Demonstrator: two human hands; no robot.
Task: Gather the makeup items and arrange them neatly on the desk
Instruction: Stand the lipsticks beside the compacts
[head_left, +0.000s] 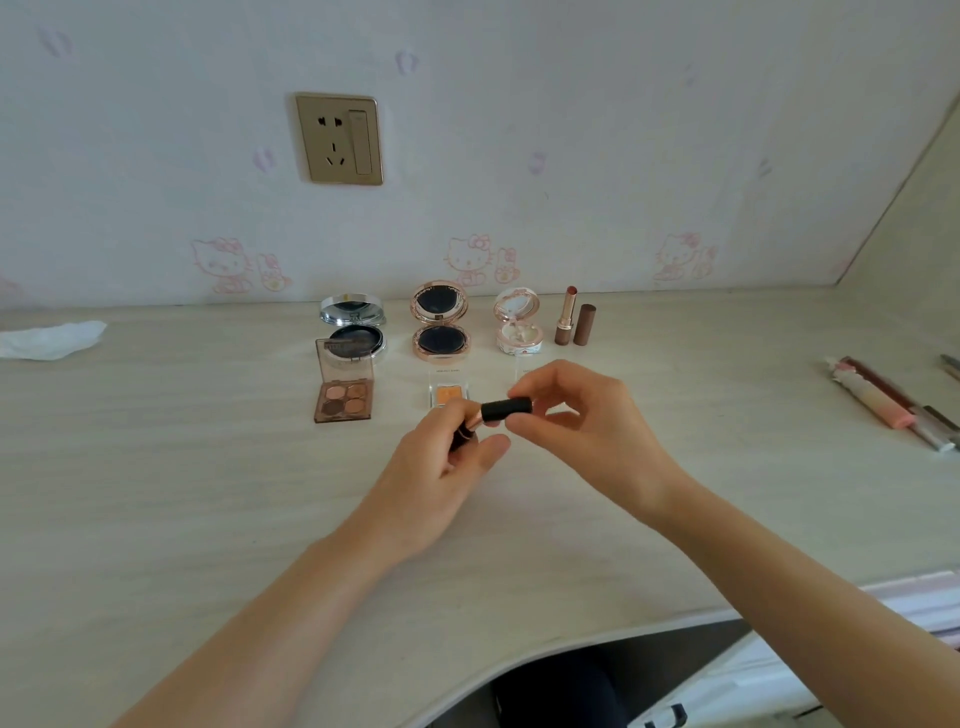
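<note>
Above the desk's middle, my left hand (447, 457) grips the base of a black lipstick tube (504, 410) while my right hand (576, 415) pinches its cap end. Behind them, along the wall, stand three open compacts: a silver one (353, 327), a rose-gold one (440, 322) and a white floral one (518, 325). An uncapped brown lipstick (565, 317) stands upright with its cap (584, 325) beside it. An open eyeshadow quad (343, 387) and a small orange eyeshadow pan (447, 392) lie in front of the compacts.
Several long tubes and pencils (883, 400) lie at the desk's right side. A crumpled white tissue (52, 340) lies at the far left. A wall socket (340, 139) sits above the desk. The desk's front edge (519, 660) curves inward near me.
</note>
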